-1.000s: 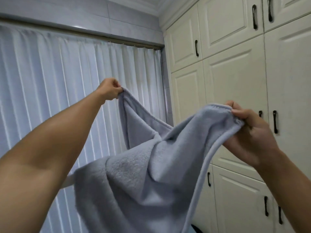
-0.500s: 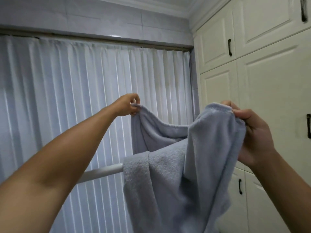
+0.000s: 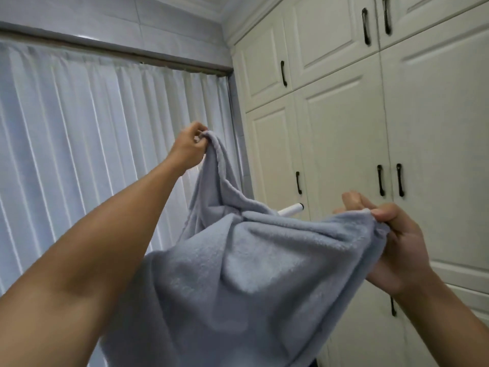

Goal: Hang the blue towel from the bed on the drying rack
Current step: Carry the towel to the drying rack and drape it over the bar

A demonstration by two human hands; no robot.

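Observation:
The blue towel [image 3: 238,266] is a pale grey-blue fleece, held up in front of me and sagging in the middle. My left hand [image 3: 189,148] is raised far out and pinches one top corner. My right hand [image 3: 394,242] is lower and nearer, gripping the opposite top edge. The towel drapes across a white bar of the drying rack [image 3: 291,208]; only the bar's capped right end shows past the cloth. The rest of the rack is hidden behind the towel and my left arm.
White pleated curtains [image 3: 79,154] cover the window on the left. Cream wardrobe doors [image 3: 344,141] with dark handles fill the right side, close behind the rack's end.
The view has swung right. My right hand has dropped lower and farther right, spreading the towel wider. The bar's stretch left of the towel is now hidden and its right end shows.

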